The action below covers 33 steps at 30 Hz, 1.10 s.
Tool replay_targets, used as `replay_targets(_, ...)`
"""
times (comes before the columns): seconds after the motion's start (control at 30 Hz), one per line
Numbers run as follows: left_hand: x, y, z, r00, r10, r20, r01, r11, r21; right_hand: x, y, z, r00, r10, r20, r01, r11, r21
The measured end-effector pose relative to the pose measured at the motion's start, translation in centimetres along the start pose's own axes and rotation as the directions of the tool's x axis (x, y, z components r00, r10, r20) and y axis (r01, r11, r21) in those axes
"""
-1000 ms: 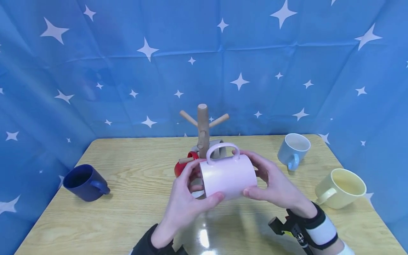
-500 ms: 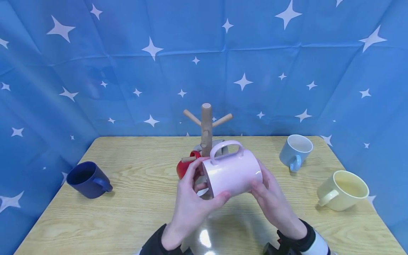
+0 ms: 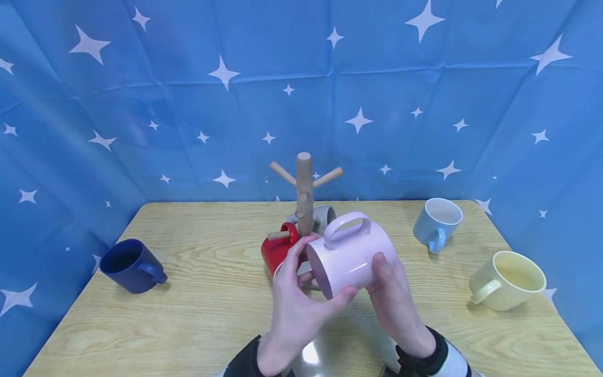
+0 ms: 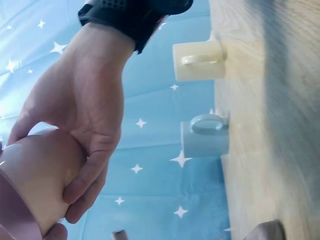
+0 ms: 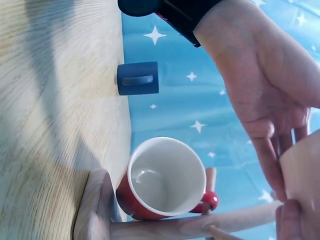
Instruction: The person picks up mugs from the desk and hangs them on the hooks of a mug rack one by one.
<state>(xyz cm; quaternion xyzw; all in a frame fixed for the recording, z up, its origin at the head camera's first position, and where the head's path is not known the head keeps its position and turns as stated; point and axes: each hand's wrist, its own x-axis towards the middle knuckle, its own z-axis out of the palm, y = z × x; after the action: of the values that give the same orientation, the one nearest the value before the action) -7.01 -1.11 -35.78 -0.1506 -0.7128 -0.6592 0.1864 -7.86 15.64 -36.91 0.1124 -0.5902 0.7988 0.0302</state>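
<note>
A pale pink mug is held up on its side before the mug tree, handle uppermost and mouth facing left, in the head view. My left hand grips it at the rim, thumb along the lower edge and fingers at the far side. At the base end my right hand holds the mug, its thumb against the body; its other fingers are mostly hidden there. The left wrist view shows fingers curled around the mug's base end. Behind the hands stands the wooden mug tree, its foot largely covered.
A red mug hangs by its handle from a lower left peg. Behind the trunk is a grey mug. A navy mug stands at left; light blue and cream mugs stand at right. A starry blue cloth surrounds the table.
The pink mug has shifted slightly right and tilted, its mouth turning more toward me. My left hand has moved right with it. My right hand has swung lower, its thumb now up on the mug's side.
</note>
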Motion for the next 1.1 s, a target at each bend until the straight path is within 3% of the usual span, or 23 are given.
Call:
replay_targets(0.07,0.0,-0.1,0.1,1.0,-0.011,0.009,0.011,1.0,0.0,0.1,0.0,0.1,1.0,0.001,-0.029,-0.002,1.0,-0.019)
replay_targets(0.2,-0.2,0.0,0.2,0.993,-0.111,0.043,0.112,0.994,-0.01,0.1,-0.2,0.4,0.997,-0.002,-0.077,-0.003,0.998,-0.059)
replay_targets(0.37,0.0,-0.1,0.2,0.987,-0.13,0.091,0.131,0.991,-0.005,0.3,-0.6,0.4,0.993,0.015,-0.121,-0.03,0.992,-0.124)
replay_targets(0.5,0.2,0.0,-0.2,0.973,-0.165,0.16,0.165,0.986,0.018,0.5,-0.7,0.1,0.99,0.019,-0.14,-0.039,0.989,-0.145)
replay_targets(0.6,0.5,0.2,-0.8,0.978,-0.113,0.172,0.102,0.992,0.075,0.6,-0.8,-0.3,0.99,0.009,-0.141,-0.027,0.991,-0.128)
replay_targets(0.7,0.9,0.3,-1.5,0.989,-0.013,0.151,-0.006,0.992,0.129,0.9,-1.0,-0.7,0.99,-0.01,-0.138,-0.007,0.993,-0.117)
replay_targets(0.8,1.1,0.5,-2.0,0.989,0.075,0.126,-0.093,0.986,0.14,1.0,-1.2,-1.1,0.99,-0.008,-0.143,-0.009,0.993,-0.114)
replay_targets(0.93,1.3,0.8,-2.4,0.977,0.197,0.08,-0.205,0.972,0.116,1.1,-1.3,-1.7,0.988,0.016,-0.154,-0.035,0.992,-0.122)
replay_targets(1.1,1.9,1.1,-3.1,0.954,0.3,0.01,-0.3,0.952,0.053,1.2,-1.0,-2.2,0.986,0.037,-0.163,-0.06,0.989,-0.137)
